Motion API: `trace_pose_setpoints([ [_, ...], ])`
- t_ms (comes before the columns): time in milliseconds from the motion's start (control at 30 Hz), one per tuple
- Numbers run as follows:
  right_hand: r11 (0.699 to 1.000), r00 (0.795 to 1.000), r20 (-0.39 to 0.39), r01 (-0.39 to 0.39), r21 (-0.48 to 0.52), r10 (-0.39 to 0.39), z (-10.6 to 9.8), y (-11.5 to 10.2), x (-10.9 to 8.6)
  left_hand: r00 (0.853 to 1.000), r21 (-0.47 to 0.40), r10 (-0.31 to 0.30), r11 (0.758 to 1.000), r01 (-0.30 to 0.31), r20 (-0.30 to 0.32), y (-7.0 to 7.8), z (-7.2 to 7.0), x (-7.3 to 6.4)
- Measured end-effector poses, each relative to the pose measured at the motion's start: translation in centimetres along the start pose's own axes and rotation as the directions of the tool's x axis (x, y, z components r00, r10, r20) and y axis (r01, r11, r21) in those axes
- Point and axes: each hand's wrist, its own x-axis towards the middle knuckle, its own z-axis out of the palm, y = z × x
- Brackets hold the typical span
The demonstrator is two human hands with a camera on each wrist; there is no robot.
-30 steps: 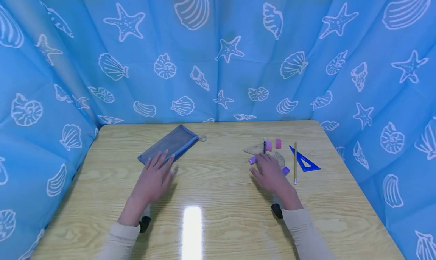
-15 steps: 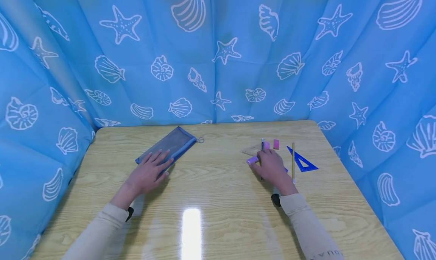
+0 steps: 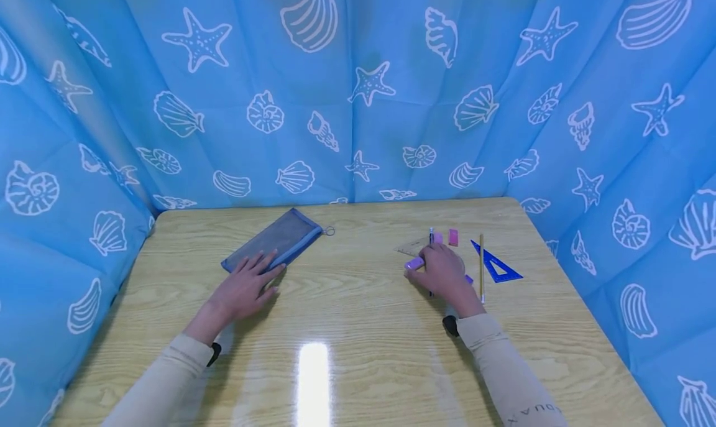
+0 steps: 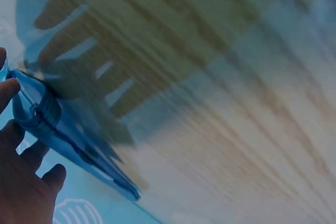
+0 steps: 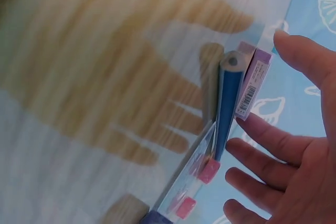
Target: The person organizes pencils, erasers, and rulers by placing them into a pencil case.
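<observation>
My left hand [image 3: 240, 293] rests its fingers on the near side of a dark blue mesh zip pouch [image 3: 274, 240]. In the left wrist view, the pouch [image 4: 79, 145] is seen edge-on beside spread fingers. My right hand [image 3: 444, 276] is at a purple eraser [image 3: 414, 263], its thumb and forefinger on either side. The right wrist view shows the eraser [image 5: 254, 85] with a barcode label; the thumb stands apart from it and the forefinger is at its lower end. A blue pencil [image 5: 229, 98] lies beside it, partly under the hand in the head view.
A clear set square [image 3: 410, 247] and two pink erasers, one of them [image 3: 454, 237] farther right, lie behind the right hand. A gold pencil [image 3: 481, 259] crosses a blue set square [image 3: 508, 275] to the right. A blue shell-print curtain [image 3: 358, 122] surrounds the table.
My right hand has come down around the purple eraser, thumb and forefinger nearing it. My left hand has settled lower on the pouch. The head view has shifted slightly.
</observation>
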Motion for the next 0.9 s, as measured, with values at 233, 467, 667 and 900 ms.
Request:
trace_pose_setpoints([
  [233,0.992,0.998,0.029,-0.056,0.11,0.053,0.1,0.4,0.1,1.0,-0.039,-0.01,0.999,0.011,0.02,0.0,0.4,0.0],
  [467,0.976,0.999,0.032,-0.017,0.219,0.01,0.0,0.8,0.5,1.0,-0.071,-0.023,0.997,0.024,0.016,-0.1,0.5,0.0],
  [667,0.957,0.999,0.038,0.009,0.289,-0.021,0.5,1.3,0.8,1.0,-0.095,-0.03,0.995,0.03,0.0,-0.5,0.9,-0.1],
  [900,0.922,0.999,0.04,0.016,0.386,-0.034,0.8,1.9,0.7,0.998,-0.132,-0.061,0.989,0.063,0.018,-0.5,1.5,-0.1],
])
